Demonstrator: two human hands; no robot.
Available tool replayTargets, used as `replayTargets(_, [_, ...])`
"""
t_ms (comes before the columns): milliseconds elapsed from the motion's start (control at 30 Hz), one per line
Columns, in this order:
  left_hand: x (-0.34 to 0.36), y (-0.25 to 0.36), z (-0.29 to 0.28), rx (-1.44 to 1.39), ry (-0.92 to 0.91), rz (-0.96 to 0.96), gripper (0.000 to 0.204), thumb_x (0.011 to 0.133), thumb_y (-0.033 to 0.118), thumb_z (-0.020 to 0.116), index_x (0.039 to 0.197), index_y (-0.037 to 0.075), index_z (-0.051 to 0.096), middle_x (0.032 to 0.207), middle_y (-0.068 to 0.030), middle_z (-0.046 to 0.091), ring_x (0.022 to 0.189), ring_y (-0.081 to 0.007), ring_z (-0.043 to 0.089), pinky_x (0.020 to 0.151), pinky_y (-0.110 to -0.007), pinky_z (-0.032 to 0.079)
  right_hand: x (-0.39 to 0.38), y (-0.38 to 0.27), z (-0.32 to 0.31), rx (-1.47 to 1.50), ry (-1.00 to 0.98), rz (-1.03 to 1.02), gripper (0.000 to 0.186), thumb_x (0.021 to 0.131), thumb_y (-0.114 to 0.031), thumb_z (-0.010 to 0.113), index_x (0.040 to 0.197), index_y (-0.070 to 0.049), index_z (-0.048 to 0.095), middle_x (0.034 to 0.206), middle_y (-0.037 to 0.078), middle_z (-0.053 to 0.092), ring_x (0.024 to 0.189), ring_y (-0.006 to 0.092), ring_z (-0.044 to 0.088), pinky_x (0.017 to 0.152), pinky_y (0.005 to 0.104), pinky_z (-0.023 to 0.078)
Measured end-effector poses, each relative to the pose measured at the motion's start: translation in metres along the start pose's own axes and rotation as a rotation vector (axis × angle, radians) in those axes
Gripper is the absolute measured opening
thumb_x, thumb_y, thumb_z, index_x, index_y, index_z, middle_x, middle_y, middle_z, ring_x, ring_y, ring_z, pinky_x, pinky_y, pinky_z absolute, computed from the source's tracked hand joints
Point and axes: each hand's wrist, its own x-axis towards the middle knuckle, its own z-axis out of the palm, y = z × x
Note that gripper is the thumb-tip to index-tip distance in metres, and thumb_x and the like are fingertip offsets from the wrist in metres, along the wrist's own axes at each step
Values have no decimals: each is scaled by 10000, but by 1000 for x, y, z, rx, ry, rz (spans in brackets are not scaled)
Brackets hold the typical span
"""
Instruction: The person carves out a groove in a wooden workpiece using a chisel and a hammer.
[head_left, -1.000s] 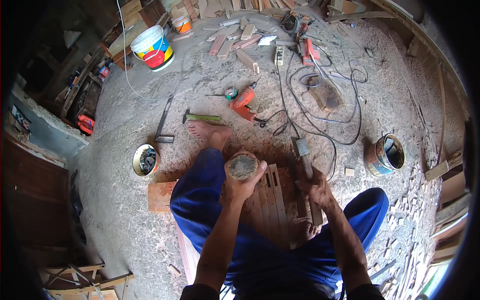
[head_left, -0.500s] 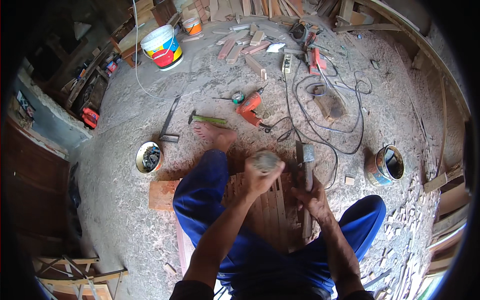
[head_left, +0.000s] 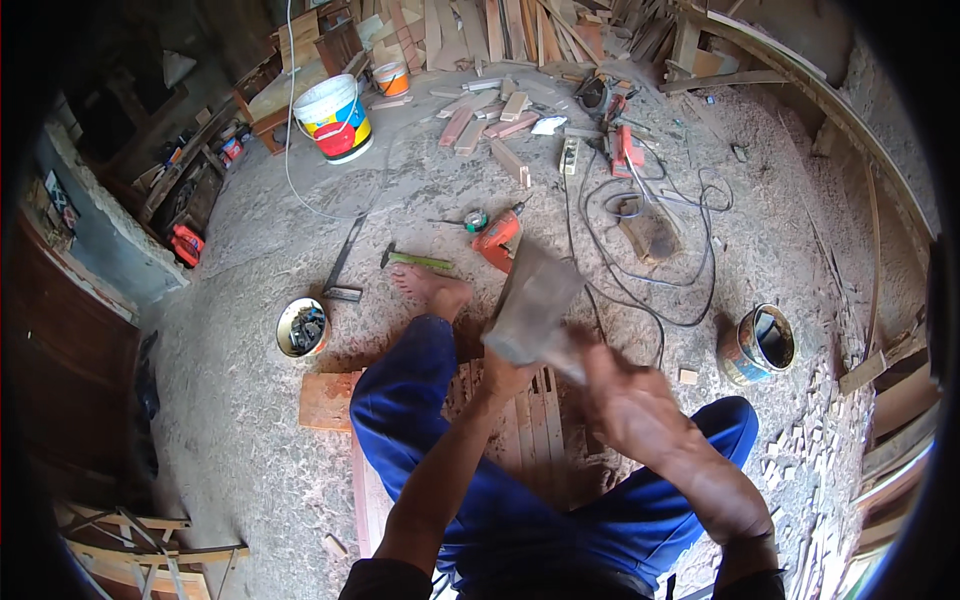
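My right hand (head_left: 640,410) is closed round the handle of a hammer-like tool with a broad, blocky grey-brown head (head_left: 540,300). Both are smeared by motion, and the head is lifted close to the camera. Behind and below that head is my left hand (head_left: 508,375); its fingers and whatever they grip are mostly covered. Between my legs, under both hands, lie grooved wooden pieces (head_left: 530,430) side by side. A reddish wooden board (head_left: 325,402) sticks out to the left of my bent left leg.
An orange drill (head_left: 495,240), a green-handled hammer (head_left: 420,262) and a metal square (head_left: 343,260) lie ahead. A small tub (head_left: 302,328) stands left, a paint-stained can (head_left: 757,345) right. Cables (head_left: 640,300) loop across the floor. Wood offcuts (head_left: 490,120) and a bucket (head_left: 335,120) are farther off.
My right hand has raised the hammer-like tool from beside the wooden pieces and swung it left, over my left hand. The round end that showed in my left hand is now covered.
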Motion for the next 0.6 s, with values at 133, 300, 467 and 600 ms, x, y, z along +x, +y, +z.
replayTargets(133, [-14,-6,-5,-7,-101,-8,358,748,57,835,1051,13,650,981,-72,713,888,-158,673,786,-322,534,-9,10,17,182,-62,-82,931,733,-71,708,1529,19,234,1174,302,626,1000,398,673,900,504,525])
replayTargets(300, [-10,15,-11,-74,-94,-191,308,774,73,820,1027,11,656,921,-45,702,836,-143,673,769,-298,537,-7,-18,-40,546,231,-75,787,744,-3,682,1449,-35,336,883,189,683,629,309,691,577,406,583])
replayTargets(467, [-6,30,-4,72,-131,-51,283,785,84,802,1019,17,658,923,-57,696,824,-157,663,741,-318,539,-6,-9,-14,211,358,-130,658,816,7,565,1429,-1,327,995,213,668,599,279,681,518,390,569])
replayTargets(600, [-1,20,-29,117,-391,-277,317,769,26,760,1070,34,661,927,-81,685,848,-200,668,715,-351,542,-3,0,30,244,-178,40,719,772,-68,674,1413,-37,350,1063,293,631,1078,454,590,895,537,484])
